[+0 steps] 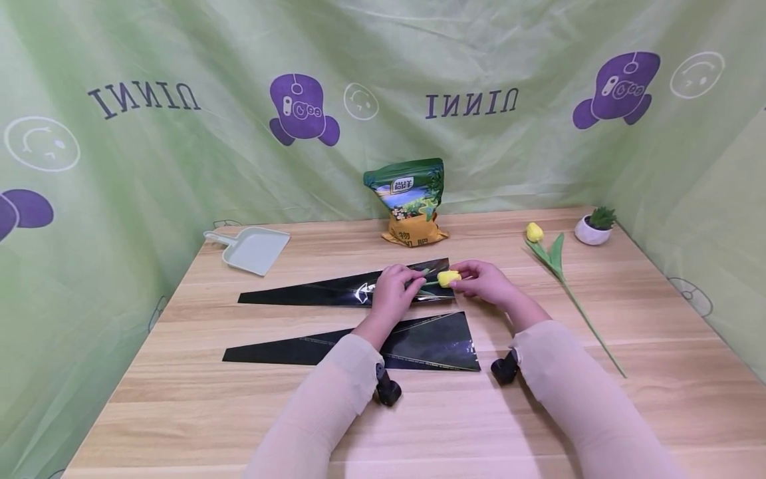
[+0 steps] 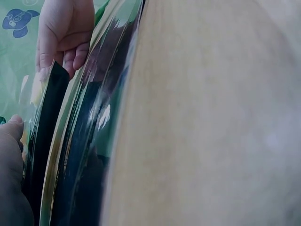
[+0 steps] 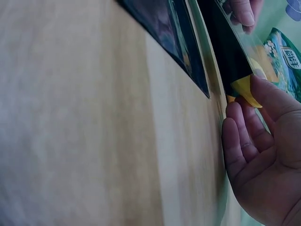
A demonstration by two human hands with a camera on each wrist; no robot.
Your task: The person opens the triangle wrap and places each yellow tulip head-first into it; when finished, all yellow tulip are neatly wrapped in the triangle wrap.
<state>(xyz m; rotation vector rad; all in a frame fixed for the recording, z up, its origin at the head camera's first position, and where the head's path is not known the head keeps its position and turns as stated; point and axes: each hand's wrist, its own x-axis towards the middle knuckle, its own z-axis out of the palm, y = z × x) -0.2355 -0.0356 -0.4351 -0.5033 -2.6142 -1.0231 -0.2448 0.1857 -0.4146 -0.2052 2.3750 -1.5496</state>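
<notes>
A black flower sleeve [image 1: 311, 291] with a clear glossy front lies across the table. In its wide right end is a yellow tulip [image 1: 447, 279], its bloom at the mouth and its green stem and leaf pointing left. My right hand [image 1: 487, 285] pinches the bloom between thumb and fingers; in the right wrist view a yellow petal [image 3: 246, 91] shows under the thumb. With thumb and fingers, my left hand [image 1: 395, 289] grips the sleeve near its wide end, over the stem. A second black sleeve [image 1: 431, 339] lies flat just in front.
Another yellow tulip [image 1: 562, 276] lies at the right. Behind it stands a small potted succulent [image 1: 594, 230]. A green and orange fertilizer bag [image 1: 413, 203] stands at the back, and a pale dustpan [image 1: 256, 249] lies at the back left. Green curtains surround the wooden table [image 1: 149, 406].
</notes>
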